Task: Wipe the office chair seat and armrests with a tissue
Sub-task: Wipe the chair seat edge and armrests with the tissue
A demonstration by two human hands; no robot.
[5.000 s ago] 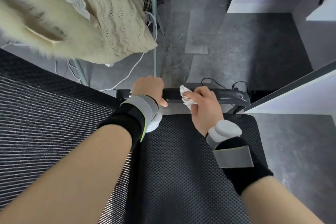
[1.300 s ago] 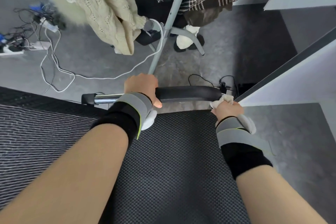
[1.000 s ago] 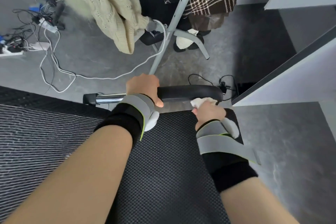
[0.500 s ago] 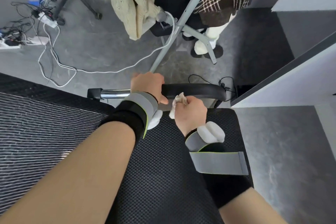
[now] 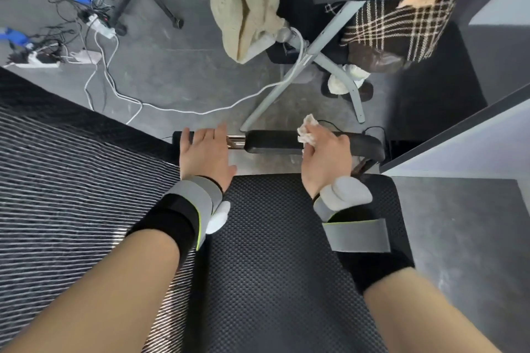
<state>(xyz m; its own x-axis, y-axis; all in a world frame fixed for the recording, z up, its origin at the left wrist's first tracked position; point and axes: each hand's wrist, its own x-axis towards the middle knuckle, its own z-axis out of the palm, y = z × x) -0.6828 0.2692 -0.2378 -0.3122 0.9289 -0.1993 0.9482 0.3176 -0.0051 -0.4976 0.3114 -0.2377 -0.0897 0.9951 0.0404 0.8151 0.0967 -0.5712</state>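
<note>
Now right hand fingers pinched around crumpled tissue on armrest; left hand fingers spread flat, empty.

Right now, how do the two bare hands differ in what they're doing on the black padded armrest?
The left hand lies open and flat, empty, over the armrest's metal end. The right hand is closed around a crumpled white tissue, pressing it on the black padded armrest. Both wear grey-and-black wrist straps.
</note>
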